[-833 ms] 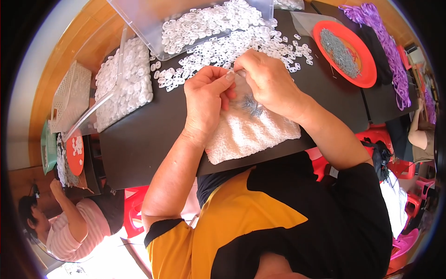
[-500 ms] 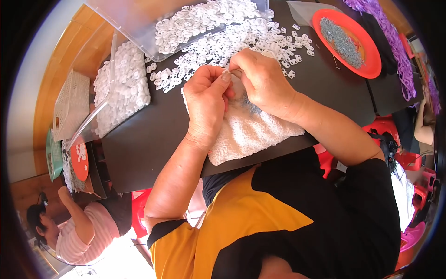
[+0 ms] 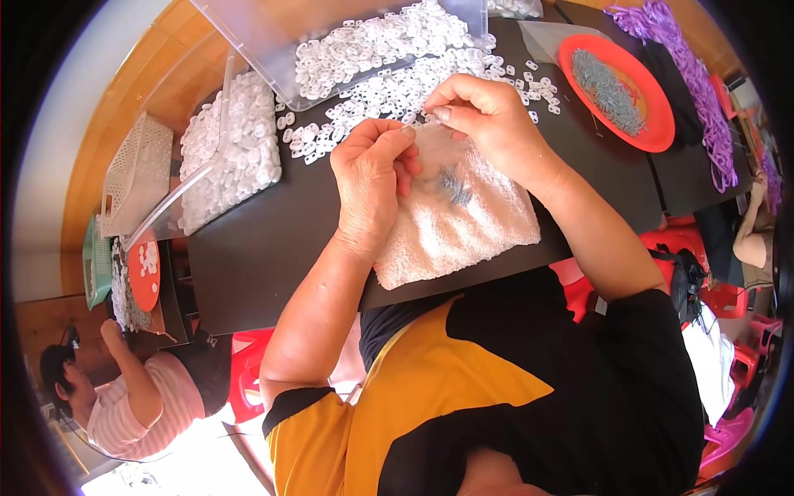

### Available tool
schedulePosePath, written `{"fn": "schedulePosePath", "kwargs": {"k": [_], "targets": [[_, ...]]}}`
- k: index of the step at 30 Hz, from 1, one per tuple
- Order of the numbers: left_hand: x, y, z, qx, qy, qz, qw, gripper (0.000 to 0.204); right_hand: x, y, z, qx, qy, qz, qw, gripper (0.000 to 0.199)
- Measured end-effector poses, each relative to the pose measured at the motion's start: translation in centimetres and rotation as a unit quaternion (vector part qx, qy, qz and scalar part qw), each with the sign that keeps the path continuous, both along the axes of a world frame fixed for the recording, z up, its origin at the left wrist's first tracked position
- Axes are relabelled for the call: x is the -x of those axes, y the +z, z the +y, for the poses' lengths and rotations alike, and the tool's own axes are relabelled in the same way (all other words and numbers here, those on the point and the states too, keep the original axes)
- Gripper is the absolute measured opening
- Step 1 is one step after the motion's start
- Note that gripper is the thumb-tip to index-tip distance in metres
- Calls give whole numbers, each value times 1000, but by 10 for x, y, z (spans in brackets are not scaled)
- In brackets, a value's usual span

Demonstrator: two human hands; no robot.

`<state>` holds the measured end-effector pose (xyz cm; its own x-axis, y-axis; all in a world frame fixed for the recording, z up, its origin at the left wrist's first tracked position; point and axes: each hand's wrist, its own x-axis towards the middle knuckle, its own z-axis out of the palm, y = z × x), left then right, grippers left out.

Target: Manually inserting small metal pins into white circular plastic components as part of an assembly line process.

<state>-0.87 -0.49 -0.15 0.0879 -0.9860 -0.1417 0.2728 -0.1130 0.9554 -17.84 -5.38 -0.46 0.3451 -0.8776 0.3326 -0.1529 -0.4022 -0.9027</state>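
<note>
Light terry towel (image 3: pixel 471 248) lies at your edge of the dark desk (image 3: pixel 248 273), small clump of grey metal pins (image 3: pixel 454 187) on it. Your left hand (image 3: pixel 368 182) is over the towel's left side, fingers curled, thumb at the fingertips. Your right hand (image 3: pixel 500 124) is just beside it, above the far side, thumb and index close. Hands apart; can't tell if either grips anything. Beyond: loose two-holed white plastic pieces (image 3: pixel 389 95), red plate (image 3: pixel 662 120) of more pins off right, clear bin (image 3: pixel 269 58) farther back.
</note>
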Motion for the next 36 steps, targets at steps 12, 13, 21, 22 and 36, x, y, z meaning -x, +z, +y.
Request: {"fn": "schedulePosePath", "kwargs": {"k": [12,13,21,22,36], "targets": [[-1,4,1,9,10,21,1000,10,-2,15,6,-124,49,-93,987,17],[0,4,1,12,10,18,1000,10,-2,15,6,-124,50,-95,987,17],[-1,4,3,19,9,21,1000,11,-5,11,10,-115,55,-95,987,17],[-1,4,3,18,11,23,1000,11,-5,11,10,-104,44,-97,989,17],[-1,3,3,9,26,21,999,10,-8,10,12,-68,33,-88,993,16]]}}
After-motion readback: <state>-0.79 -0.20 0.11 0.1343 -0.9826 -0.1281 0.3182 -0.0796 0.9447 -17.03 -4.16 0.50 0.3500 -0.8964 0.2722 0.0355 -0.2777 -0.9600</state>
